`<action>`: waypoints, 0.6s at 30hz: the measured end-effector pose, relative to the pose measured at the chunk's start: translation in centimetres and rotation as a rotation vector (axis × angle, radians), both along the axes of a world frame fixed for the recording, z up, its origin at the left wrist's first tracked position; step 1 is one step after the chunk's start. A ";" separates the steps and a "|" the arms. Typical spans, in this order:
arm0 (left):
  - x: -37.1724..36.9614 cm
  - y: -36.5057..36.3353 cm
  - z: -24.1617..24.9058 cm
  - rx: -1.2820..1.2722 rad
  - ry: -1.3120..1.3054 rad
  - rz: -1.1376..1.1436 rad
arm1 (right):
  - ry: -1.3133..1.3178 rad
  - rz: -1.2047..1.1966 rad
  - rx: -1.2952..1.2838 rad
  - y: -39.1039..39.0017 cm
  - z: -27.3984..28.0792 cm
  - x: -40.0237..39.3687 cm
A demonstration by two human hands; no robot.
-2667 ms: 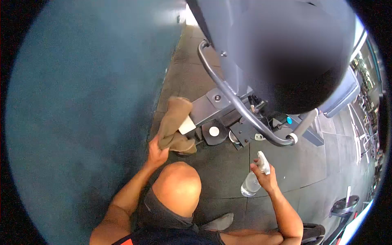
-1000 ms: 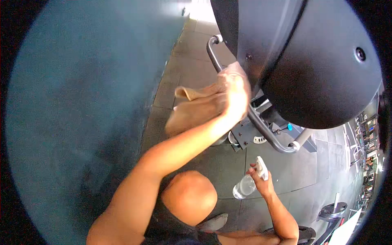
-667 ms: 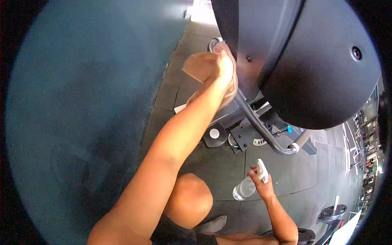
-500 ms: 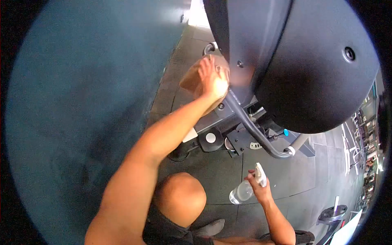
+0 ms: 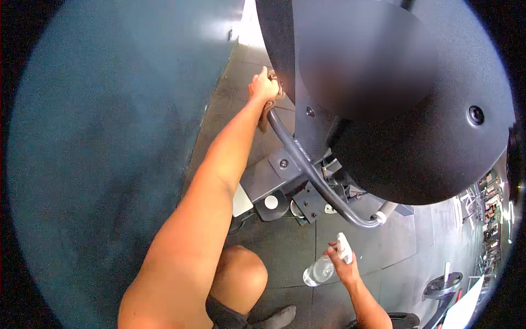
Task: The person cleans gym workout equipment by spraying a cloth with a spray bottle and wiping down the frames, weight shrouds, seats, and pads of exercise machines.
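Note:
My left hand [image 5: 264, 88] is closed around a brown cloth [image 5: 267, 116] at the far upper end of a curved grey handlebar [image 5: 312, 171]. Part of the cloth hangs below my fingers, beside the bar. Low on the right, my right hand [image 5: 343, 265] grips a clear spray bottle [image 5: 320, 271] by its white trigger head. The bottle is tilted, with its base to the lower left, and holds clear liquid. Above the handlebar is the large dark cover [image 5: 405, 148] of a gym machine.
A dark blue-green wall [image 5: 109, 137] fills the left side. Below the handlebar are the machine's frame and a round white disc [image 5: 271, 202]. My bent knee [image 5: 241, 277] is at the bottom. More gym equipment [image 5: 444, 286] stands at the right on the dark tiled floor.
My left hand has moved up and away along the handlebar with the cloth, which is now bunched instead of spread. The view has shifted slightly. My right hand still holds the bottle.

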State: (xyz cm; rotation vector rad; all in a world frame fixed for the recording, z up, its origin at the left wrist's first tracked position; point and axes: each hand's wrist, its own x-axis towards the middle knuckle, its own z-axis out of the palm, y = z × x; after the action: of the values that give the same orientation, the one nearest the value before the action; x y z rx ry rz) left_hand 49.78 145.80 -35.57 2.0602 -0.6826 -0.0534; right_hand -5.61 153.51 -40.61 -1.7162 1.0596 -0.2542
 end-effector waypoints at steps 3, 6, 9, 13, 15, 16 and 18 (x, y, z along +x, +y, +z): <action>0.7 -2.6 -4.9 -0.317 -0.015 0.247 | 0.012 0.029 -0.044 0.0 0.2 0.7; -4.1 -0.4 -5.6 -0.561 0.190 0.206 | 0.015 0.048 -0.037 0.2 0.6 0.9; -8.7 1.1 -7.4 -1.032 0.891 -0.088 | -0.021 0.099 -0.069 0.2 1.0 1.2; -15.4 3.7 -5.4 -0.850 0.556 -0.138 | -0.156 0.104 -0.022 0.3 1.5 1.3; -18.3 5.7 -4.7 -0.560 0.137 -0.095 | -0.198 0.098 0.018 0.4 2.0 1.2; -19.6 6.8 -4.5 -0.423 -0.033 -0.088 | -0.224 0.096 0.065 0.2 1.6 1.1; -22.3 9.0 -4.4 -0.222 -0.271 -0.151 | -0.265 0.113 0.076 0.1 1.6 1.3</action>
State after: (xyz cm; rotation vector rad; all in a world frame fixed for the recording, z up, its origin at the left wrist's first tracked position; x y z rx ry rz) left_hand 27.52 154.77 -39.98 1.8160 -0.9656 0.2102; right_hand -4.34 153.58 -39.03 -1.6164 0.7663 -0.3538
